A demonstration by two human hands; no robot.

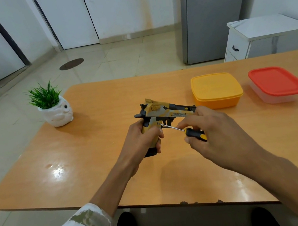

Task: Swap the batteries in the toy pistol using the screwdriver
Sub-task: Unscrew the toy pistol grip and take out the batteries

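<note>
Right hand [211, 132] grip clamped on screwdriver [195, 134] handle, left hand [140, 139] hiding toy pistol [162, 113] handle.

"DESERT EAGLE" on toy pistol [165, 112] slide

- The tabletop [97, 160] is glossy orange-brown wood with rounded corners.
- A white owl-shaped planter [57, 114] with green grass-like leaves stands at the far left corner.
- A yellow lidded container [216, 90] sits far right of centre.
- A clear container with a red lid [277, 82] sits just beside it, further right.
</note>
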